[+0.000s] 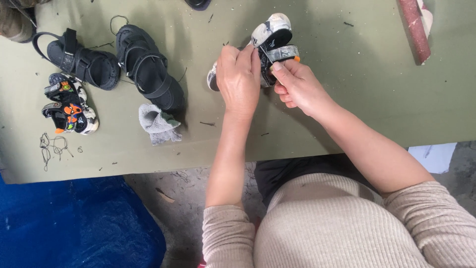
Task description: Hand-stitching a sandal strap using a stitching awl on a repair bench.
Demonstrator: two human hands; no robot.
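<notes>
I hold a small child's sandal (271, 35) with a white sole and black straps above the olive-green table (347, 89). My left hand (239, 79) grips its near side from the left, fingers curled over the strap. My right hand (297, 87) pinches a grey strap with an orange tip on the sandal's right side. A second sandal part pokes out under my left hand at the left, mostly hidden.
Two large black sandals (148, 69) (79, 57) lie at the left, with a small orange-and-black child's sandal (69, 106) beside them. A grey rag (157, 123) sits near the table's front edge, loose thread (52, 146) at far left. A reddish-brown roll (415, 30) lies top right. Blue tarp (74, 223) covers the floor.
</notes>
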